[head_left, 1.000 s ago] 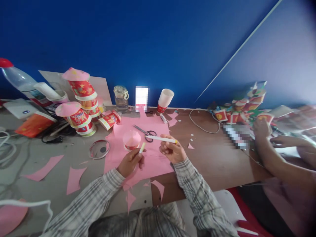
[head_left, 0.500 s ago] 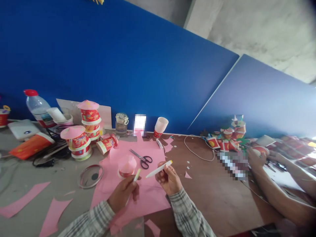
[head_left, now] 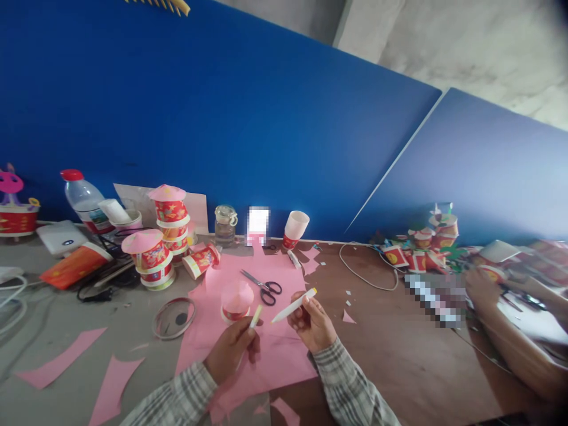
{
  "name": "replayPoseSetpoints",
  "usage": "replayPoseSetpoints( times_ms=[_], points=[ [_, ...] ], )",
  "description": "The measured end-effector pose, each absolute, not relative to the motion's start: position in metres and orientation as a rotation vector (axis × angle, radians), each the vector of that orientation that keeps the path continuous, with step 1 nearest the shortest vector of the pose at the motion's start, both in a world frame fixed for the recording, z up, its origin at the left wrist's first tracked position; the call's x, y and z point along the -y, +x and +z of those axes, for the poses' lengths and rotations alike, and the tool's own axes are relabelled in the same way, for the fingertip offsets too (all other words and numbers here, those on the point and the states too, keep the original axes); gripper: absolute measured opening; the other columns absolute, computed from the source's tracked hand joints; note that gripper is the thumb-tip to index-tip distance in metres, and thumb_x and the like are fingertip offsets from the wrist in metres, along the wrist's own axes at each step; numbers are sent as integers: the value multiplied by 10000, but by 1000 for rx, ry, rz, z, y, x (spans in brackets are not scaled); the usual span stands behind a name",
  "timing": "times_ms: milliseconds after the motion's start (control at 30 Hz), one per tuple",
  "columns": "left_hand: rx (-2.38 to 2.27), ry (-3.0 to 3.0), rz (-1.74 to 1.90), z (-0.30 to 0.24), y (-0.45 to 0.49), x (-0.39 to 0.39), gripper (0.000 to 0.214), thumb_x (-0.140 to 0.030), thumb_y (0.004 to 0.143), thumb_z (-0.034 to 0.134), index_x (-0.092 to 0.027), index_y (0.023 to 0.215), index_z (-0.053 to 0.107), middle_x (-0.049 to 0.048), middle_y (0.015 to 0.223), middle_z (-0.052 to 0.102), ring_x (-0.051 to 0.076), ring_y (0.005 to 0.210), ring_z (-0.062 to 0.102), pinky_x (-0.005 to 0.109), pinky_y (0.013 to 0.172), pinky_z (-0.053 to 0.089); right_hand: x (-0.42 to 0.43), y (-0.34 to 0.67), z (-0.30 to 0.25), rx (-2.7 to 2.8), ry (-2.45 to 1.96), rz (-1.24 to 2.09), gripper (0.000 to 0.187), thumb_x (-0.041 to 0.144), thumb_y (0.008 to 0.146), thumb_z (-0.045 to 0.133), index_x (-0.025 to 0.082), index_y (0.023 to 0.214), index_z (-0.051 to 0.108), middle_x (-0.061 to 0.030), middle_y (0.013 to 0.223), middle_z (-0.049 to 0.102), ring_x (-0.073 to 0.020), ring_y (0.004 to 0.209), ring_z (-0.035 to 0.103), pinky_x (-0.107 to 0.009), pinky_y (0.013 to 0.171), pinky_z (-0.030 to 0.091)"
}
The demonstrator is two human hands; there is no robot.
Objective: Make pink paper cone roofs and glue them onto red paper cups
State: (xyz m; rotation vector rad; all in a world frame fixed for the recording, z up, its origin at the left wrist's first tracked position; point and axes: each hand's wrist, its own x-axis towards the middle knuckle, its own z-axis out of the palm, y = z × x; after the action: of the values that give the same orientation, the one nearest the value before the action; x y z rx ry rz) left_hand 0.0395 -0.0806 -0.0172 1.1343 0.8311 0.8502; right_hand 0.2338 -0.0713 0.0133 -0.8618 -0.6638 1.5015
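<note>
My left hand (head_left: 233,346) is closed around a slim white pen-like piece with a yellowish end (head_left: 256,316), which sticks up past the thumb. A white marker with a yellow end (head_left: 293,306) is pinched in my right hand (head_left: 314,324). Its narrow tip points left toward my left hand, with a gap between. Both hands are over a large sheet of pink paper (head_left: 284,355). Just beyond my left hand stands a small red cup with a pink paper cone top (head_left: 238,302). Black-handled scissors (head_left: 266,289) lie partly open on the sheet.
Behind on the left stand stacked red cups with pink cone tops (head_left: 153,260), a bottle (head_left: 86,201) and a glass jar (head_left: 226,225). A tape roll (head_left: 174,318) and pink scraps (head_left: 64,357) lie left. At right, another person's arms (head_left: 501,331) work near paper-cup models (head_left: 417,251).
The whole view has shifted, so things appear slightly farther right. Both hands keep their holds, and the marker stays at about the same distance from my left hand.
</note>
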Motion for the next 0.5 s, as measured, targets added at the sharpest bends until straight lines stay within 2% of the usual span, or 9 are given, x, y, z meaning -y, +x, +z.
replayPoseSetpoints(
  times_ms=[200,500],
  points=[
    [-834,1110,848,-5,40,82,539,-562,604,556,-119,905,496,15,538,565,142,405,537,284,405,443,73,233,15,553,-830,1538,378,479,551,928,192,717,745,73,440,486,-35,371,367,-177,411,285],
    [-827,1114,851,-6,40,82,497,-549,633,536,-132,901,490,0,538,562,124,386,527,258,397,414,73,234,16,571,-821,1528,359,468,575,920,184,724,759,68,439,502,-48,364,406,-190,413,307]
  ],
)
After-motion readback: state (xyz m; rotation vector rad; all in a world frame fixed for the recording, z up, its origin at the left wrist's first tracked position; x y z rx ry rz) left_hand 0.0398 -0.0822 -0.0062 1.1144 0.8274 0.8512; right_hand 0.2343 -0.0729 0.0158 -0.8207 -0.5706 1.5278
